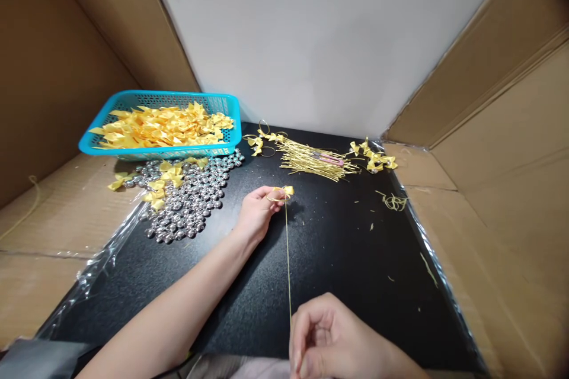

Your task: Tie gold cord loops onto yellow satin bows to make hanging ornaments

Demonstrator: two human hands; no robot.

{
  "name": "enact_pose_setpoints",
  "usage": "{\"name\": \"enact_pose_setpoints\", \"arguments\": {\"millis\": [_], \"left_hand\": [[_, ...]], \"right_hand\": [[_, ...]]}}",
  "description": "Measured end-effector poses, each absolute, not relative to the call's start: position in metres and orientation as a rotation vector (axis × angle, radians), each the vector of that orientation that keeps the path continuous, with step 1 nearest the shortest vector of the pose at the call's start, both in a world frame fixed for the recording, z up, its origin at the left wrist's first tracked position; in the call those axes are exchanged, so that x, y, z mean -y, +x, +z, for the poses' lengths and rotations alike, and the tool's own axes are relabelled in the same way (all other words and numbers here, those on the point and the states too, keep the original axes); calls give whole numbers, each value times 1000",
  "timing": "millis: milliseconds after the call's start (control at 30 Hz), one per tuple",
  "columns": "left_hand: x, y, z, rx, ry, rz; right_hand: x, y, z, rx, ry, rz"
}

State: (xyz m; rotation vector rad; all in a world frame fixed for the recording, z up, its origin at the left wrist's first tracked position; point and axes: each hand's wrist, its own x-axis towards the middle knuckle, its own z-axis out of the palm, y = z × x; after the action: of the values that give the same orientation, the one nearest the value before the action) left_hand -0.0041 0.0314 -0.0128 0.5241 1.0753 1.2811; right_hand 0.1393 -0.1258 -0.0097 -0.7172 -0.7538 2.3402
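Where the left cardboard wall meets the work area, a length of yellow cord trails across the cardboard. Next to it, a blue perforated basket holds a heap of yellow bows. Just in front of the basket, silver beads spread over the black surface, with several loose yellow bows lying on top of them.

To the right of the beads, the person's left hand is raised over the middle of the surface, thumb and fingers clamped on a small yellow bow; a loop of cord curves beside those fingers. Beyond this hand, near the white wall, a few bows with cord loops lie together. From the held bow, a thin gold cord runs straight toward the person and into the right hand, whose fingers are curled closed on it, well apart from the left.

Farther back lies a bundle of cut gold cords, with a pink-handled tool resting on it. Beside the bundle sits another cluster of bows, then a tangle of cord near the surface's right edge.
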Motion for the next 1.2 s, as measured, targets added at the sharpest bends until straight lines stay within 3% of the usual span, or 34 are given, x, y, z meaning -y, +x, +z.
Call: {"name": "enact_pose_setpoints", "arguments": {"millis": [200,400,600,700,867,967,1100,1200], "left_hand": [[-32,-5,-12,-1069,539,1260],[-25,-3,-8,-1027,570,1164],[-14,2,-5,-1009,632,1041],[-10,4,-4,-1007,677,987],[-7,3,1,-991,679,913],[-6,2,5,-970,659,868],[-7,1,7,-954,644,824],[-8,1,6,-989,640,833]], "right_hand": [[119,148,-3,898,-757,2273],[71,178,30,1878,-846,1455],[34,172,24,1640,-1295,833],[23,159,18,1545,-1354,820],[12,155,17,1234,-1263,1182],[13,156,16,1186,-1227,1205],[18,155,14,1267,-1237,1021],[23,161,13,1441,-1243,539]]}}
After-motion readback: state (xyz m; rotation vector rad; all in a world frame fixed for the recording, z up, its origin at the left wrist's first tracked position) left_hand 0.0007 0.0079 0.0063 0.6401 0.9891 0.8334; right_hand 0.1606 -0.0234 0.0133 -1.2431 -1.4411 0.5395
